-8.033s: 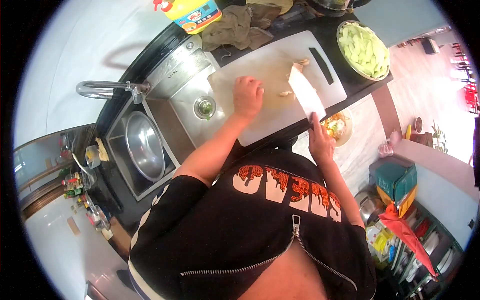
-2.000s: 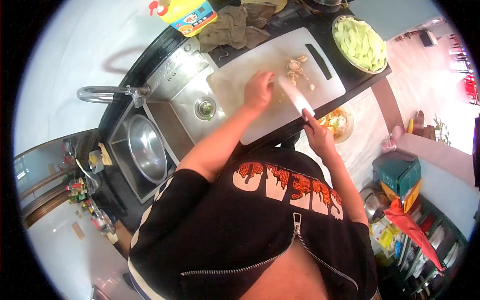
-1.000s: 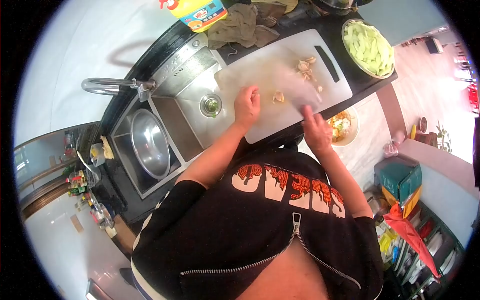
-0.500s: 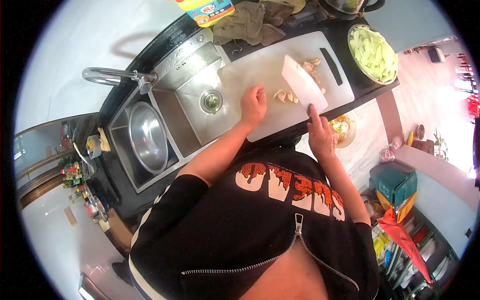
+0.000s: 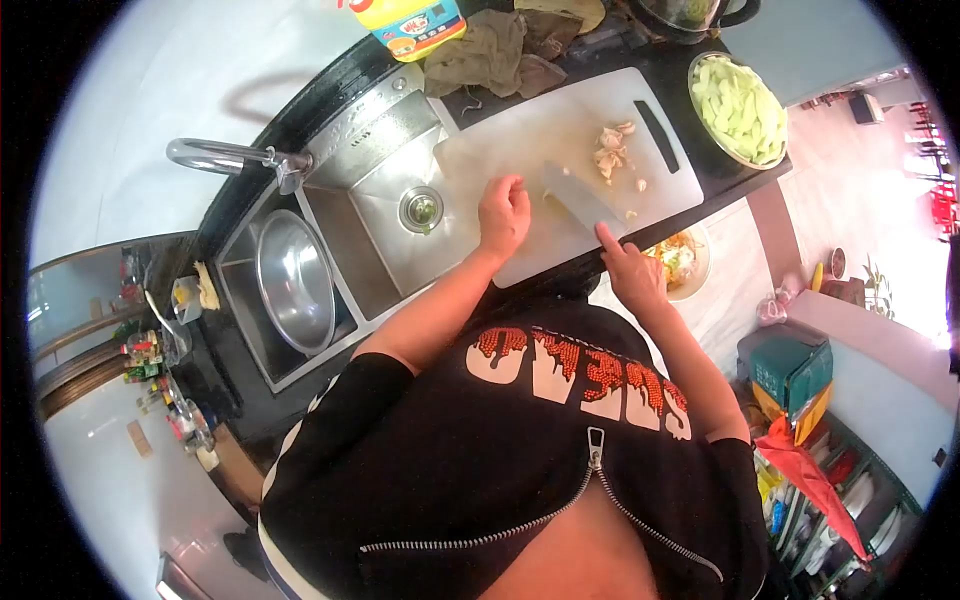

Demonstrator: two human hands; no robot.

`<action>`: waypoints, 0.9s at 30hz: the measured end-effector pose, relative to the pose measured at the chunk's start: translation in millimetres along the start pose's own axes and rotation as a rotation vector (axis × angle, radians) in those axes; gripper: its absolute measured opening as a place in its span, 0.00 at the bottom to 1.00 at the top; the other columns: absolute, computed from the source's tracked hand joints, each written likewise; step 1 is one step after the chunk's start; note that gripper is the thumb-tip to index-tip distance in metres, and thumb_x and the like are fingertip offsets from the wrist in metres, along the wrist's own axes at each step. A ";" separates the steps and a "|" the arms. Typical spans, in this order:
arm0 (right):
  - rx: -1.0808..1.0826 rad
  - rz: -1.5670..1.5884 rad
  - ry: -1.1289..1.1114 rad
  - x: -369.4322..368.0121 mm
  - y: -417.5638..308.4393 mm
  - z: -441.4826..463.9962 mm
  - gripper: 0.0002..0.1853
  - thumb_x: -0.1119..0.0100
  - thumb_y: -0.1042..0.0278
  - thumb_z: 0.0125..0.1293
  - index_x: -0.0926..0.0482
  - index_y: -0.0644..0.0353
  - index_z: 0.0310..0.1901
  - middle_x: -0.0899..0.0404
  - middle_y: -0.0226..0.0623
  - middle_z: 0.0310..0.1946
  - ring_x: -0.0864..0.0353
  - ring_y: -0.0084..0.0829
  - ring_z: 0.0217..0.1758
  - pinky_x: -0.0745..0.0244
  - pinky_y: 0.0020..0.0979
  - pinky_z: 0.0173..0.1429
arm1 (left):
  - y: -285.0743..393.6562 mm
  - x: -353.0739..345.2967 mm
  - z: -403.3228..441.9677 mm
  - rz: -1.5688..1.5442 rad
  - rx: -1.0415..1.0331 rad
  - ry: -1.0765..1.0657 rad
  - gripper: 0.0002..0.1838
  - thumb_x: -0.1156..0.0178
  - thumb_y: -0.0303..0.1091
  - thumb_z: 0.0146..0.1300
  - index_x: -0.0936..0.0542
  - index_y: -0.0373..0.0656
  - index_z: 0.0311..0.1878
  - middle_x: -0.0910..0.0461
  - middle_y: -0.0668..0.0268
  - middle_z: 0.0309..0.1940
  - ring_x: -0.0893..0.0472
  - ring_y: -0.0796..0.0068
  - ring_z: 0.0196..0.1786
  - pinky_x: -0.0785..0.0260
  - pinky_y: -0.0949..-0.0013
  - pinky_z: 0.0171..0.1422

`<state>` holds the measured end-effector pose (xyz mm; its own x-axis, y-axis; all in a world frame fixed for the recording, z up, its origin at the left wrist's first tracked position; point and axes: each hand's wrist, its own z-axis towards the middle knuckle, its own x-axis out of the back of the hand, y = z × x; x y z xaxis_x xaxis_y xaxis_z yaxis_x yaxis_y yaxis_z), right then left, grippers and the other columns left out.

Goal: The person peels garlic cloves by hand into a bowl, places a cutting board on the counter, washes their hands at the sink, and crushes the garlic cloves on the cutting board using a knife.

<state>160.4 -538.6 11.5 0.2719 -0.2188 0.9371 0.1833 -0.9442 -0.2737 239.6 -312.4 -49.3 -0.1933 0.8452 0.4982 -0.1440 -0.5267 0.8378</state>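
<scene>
My right hand [image 5: 632,272] grips a kitchen cleaver [image 5: 590,203] by its handle, the index finger stretched along the blade's back end. The broad blade lies low and flat over the white cutting board [image 5: 520,255], covering most of the cloves beneath it. Small pale garlic bits show at its edges. A pile of garlic cloves [image 5: 610,152] sits farther back on the board, with one loose clove [image 5: 641,185] near it. At the board's left side, my left hand [image 5: 504,215] is curled closed, apart from the blade, with nothing visible in it.
Left of the board is a steel sink [image 5: 385,185] with a faucet [image 5: 235,158] and a metal basin [image 5: 295,280]. A bowl of cut green vegetable [image 5: 740,110] stands at the right corner. Below the counter edge sits a bowl of scraps [image 5: 685,262]. Cloths [image 5: 480,55] lie behind.
The cleaver has come left and down from beside the garlic pile, and its blade now covers the cloves that lay in front. My left hand has hardly moved.
</scene>
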 end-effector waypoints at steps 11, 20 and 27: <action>-0.106 -0.049 0.001 -9.9 -7.2 3.7 0.29 0.52 0.63 0.67 0.44 0.44 0.69 0.23 0.46 0.31 0.20 0.47 0.31 0.26 0.46 0.32 | 0.1 0.0 -3.8 -0.008 -0.018 0.055 0.09 0.43 0.23 0.57 0.24 0.37 0.42 0.24 0.59 0.33 0.22 0.67 0.31 0.28 0.68 0.37; -0.096 0.178 0.103 -0.7 -6.7 -2.4 0.27 0.47 0.62 0.65 0.38 0.44 0.66 0.20 0.45 0.32 0.19 0.46 0.30 0.25 0.43 0.33 | -2.6 -7.1 -1.0 -0.010 -0.003 0.046 0.08 0.43 0.24 0.59 0.23 0.36 0.43 0.23 0.59 0.34 0.21 0.70 0.33 0.27 0.70 0.38; -0.114 0.354 0.224 15.1 -30.0 27.3 0.30 0.45 0.61 0.63 0.40 0.48 0.67 0.20 0.48 0.44 0.18 0.49 0.39 0.24 0.43 0.42 | 3.0 -1.4 -1.2 -0.116 0.219 -0.148 0.12 0.42 0.30 0.60 0.22 0.39 0.47 0.21 0.56 0.40 0.19 0.67 0.35 0.27 0.69 0.40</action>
<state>184.8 -506.9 28.0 0.0855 -0.5701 0.8171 0.0064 -0.8198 -0.5726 238.2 -315.3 -47.7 -0.0420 0.9113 0.4095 0.0588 -0.4069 0.9116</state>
